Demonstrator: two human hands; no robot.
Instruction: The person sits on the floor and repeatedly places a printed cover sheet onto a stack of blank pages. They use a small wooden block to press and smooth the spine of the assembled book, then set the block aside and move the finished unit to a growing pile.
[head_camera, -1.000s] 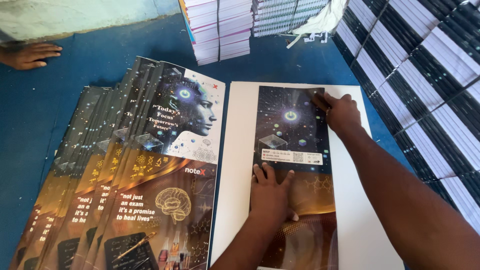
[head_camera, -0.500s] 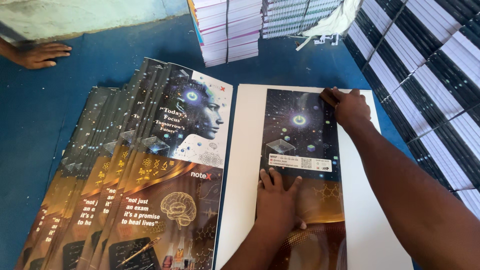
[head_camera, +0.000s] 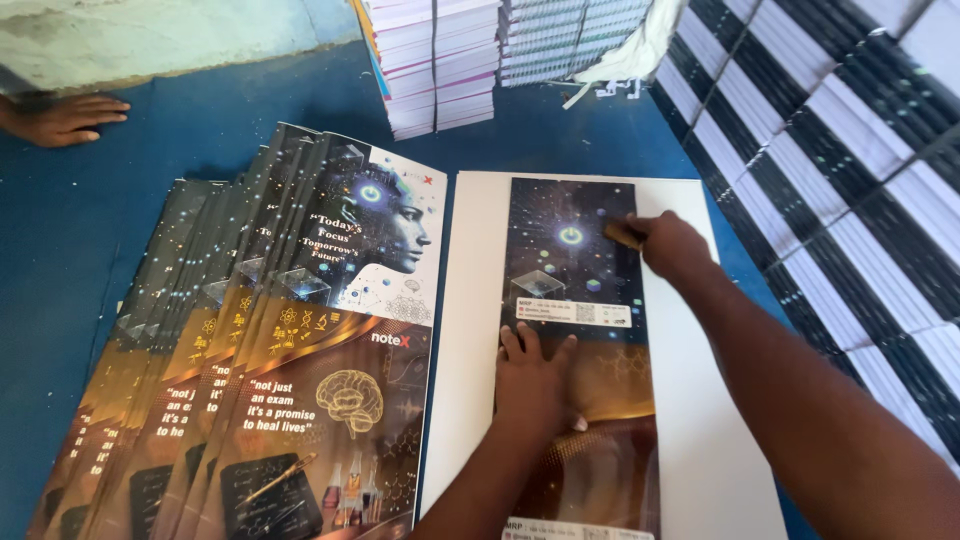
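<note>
At the far left edge of the blue table (head_camera: 120, 230), another person's hand (head_camera: 62, 118) lies flat, fingers spread. Next comes a fanned stack of printed covers (head_camera: 270, 360), overlapping and slanting toward the near left corner. Just right of it lies a white sheet (head_camera: 470, 330) with a dark folded cover (head_camera: 575, 360) lying lengthwise on it. The left hand (head_camera: 535, 375) presses palm-down on the middle of that cover, fingers spread and pointing away, forearm coming from the near edge. The right hand (head_camera: 672, 245) reaches across from the right, arm angled, fingers curled around a small brown tool (head_camera: 622, 234) set against the cover's right edge near its far end. Stacks of notebooks (head_camera: 440, 60) stand at the far edge; black-and-white bundles (head_camera: 850, 170) line the right side.
</note>
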